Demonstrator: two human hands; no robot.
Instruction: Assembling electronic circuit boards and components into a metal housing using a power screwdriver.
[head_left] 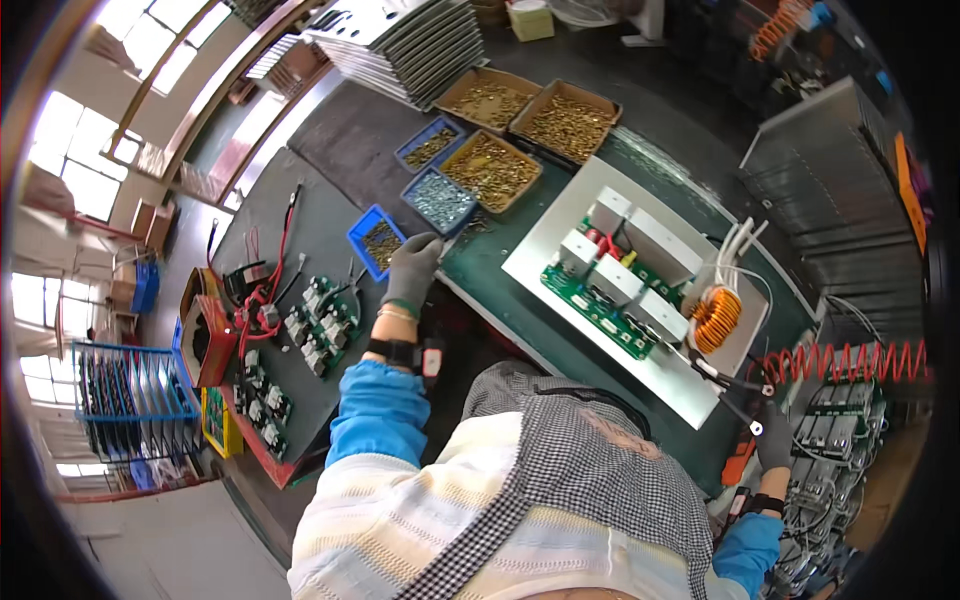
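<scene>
My left hand point(413, 272), in a grey glove, is closed beside a small blue bin point(366, 262) of brass-coloured screws. Whatever its fingers hold, if anything, is hidden. At the right end of the green-topped bench, my gloved right hand point(773, 437) is next to an orange tool point(739, 458) and dark cable ends with ring terminals point(756, 428). Its fingers are not clear. Between the hands lies a silver metal plate point(540, 262) bearing a green circuit board point(580, 298) with several pale heat sinks point(655, 240). An orange-wound coil point(716, 318) sits at the plate's right end.
Bins of brass hardware point(492, 172) and a blue bin of silver hardware point(438, 200) stand at the back. Small circuit boards point(322, 325) and red cables point(265, 310) lie on the left table. A red coiled hose point(850, 362) stretches across the right; metal plates are stacked point(410, 50) behind.
</scene>
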